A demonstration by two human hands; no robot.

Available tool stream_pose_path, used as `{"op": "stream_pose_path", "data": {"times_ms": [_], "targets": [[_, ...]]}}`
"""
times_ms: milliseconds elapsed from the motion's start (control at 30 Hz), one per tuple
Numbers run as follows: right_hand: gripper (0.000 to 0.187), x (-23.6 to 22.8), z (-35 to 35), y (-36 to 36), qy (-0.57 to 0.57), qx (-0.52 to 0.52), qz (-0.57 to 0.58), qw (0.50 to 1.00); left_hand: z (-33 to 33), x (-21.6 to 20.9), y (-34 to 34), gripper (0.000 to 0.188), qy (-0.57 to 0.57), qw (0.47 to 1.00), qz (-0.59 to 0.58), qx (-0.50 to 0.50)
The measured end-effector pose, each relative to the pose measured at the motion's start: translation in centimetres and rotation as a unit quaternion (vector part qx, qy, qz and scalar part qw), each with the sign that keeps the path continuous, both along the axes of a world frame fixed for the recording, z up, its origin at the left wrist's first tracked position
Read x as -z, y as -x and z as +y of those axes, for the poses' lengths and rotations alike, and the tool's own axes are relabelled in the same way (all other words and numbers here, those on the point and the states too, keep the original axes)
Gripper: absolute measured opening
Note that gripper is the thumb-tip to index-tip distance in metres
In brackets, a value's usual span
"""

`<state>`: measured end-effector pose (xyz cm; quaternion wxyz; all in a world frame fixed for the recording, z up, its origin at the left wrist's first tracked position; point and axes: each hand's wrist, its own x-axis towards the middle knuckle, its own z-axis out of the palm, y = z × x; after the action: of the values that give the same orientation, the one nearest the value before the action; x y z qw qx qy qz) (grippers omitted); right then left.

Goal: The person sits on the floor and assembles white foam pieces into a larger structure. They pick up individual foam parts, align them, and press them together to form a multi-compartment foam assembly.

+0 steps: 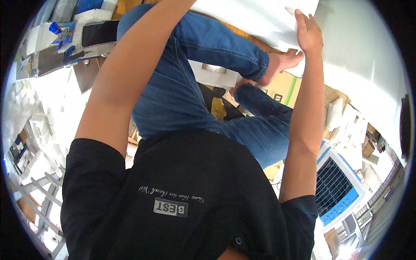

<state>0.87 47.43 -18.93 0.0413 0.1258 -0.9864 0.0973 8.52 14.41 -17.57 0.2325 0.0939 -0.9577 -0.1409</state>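
Observation:
My right hand (310,34) is at the upper right, beside the edge of a large white sheet or block (255,19) that looks like foam. Its thumb and fingers are stretched out and apart, and they seem to touch the white piece. Nothing shows gripped in them. My left forearm (143,52) runs up past the top edge of the picture, so the left hand is out of sight. A wide white panel (364,52) rises just right of the right hand.
My bent legs in jeans (173,86) and bare feet lie below the foam, near cardboard (286,84). Tools with blue handles (56,29) and a dark-screened phone (99,33) sit at upper left. A blue-and-white air cooler (336,186) stands at right, metal rails (43,195) at lower left.

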Motion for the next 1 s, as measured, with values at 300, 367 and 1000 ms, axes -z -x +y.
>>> {"op": "stream_pose_path", "data": {"times_ms": [300, 367, 1000], "targets": [[0.074, 0.8, 0.8, 0.7, 0.002, 0.001, -0.018, 1.000, -0.1, 0.2, 0.3, 0.048, 0.018, 1.000, 0.002, 0.006], [0.072, 0.3, 0.4, 0.3, 0.009, 0.013, -0.031, 0.999, -0.1, 0.6, -0.1, 0.049, 0.013, 1.000, 0.023, -0.001], [0.067, -1.9, -5.6, -0.4, -0.054, -0.091, 0.123, 0.987, 0.0, 1.1, 0.5, 0.050, 0.003, 1.000, 0.005, -0.018]]}}
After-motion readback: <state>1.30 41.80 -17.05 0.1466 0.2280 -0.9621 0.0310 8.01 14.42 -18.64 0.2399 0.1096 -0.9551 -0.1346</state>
